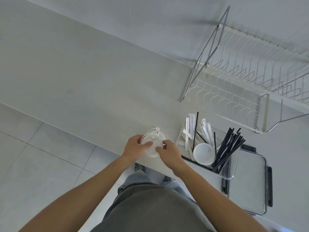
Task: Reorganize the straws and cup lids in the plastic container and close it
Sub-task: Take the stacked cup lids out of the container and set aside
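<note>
A stack of clear plastic cup lids [153,141] is held above the counter's front edge, between my left hand [135,147] on its left side and my right hand [169,152] on its right. To the right stands the clear plastic container [233,168]. Inside it are a bundle of black straws [229,147], white paper-wrapped straws [190,129] and a white cup lid [204,154]. The container's clear lid with black clips [249,186] lies flat beside it, on the right.
A wire dish rack [247,77] stands on the white counter [100,77] behind the container. The counter's front edge runs diagonally beneath my hands, with grey floor tiles [41,156] to the left and my shoes below.
</note>
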